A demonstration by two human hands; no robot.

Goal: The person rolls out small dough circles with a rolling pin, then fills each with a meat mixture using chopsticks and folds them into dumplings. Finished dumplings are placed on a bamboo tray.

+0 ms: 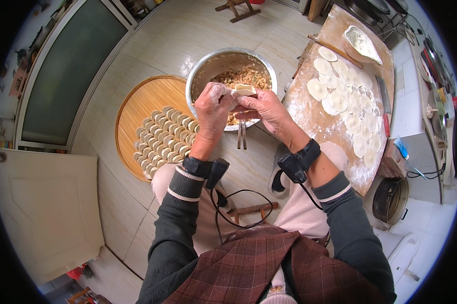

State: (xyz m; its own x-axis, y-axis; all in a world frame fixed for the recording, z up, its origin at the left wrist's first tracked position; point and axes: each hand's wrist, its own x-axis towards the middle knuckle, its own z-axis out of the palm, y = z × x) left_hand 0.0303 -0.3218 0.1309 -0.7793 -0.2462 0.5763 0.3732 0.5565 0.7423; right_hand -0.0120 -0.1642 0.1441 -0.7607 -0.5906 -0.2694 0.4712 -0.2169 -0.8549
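Note:
Above a metal pot [273, 80] of minced filling [247, 76], both floury hands hold one partly folded dumpling [245, 90]. My left hand [215, 106] pinches its left end, while my right hand [264, 110] supports the right side with thumb and fingers. Utensil handles, perhaps chopsticks [241, 136], stick out over the pot's near rim. To the left, rows of folded dumplings [165, 133] lie on a round slatted tray [131, 102]. On the right, many round dough wrappers [338, 100] lie, partly overlapping, on a floured wooden board [308, 117].
The board also bears a rolling pin [336, 51], a bowl of flour [361, 43] and, along its right edge, a knife [384, 102] with a red handle. A small wooden stool [238, 9] stands beyond the pot. Black cables [247, 226] hang from both wrist devices.

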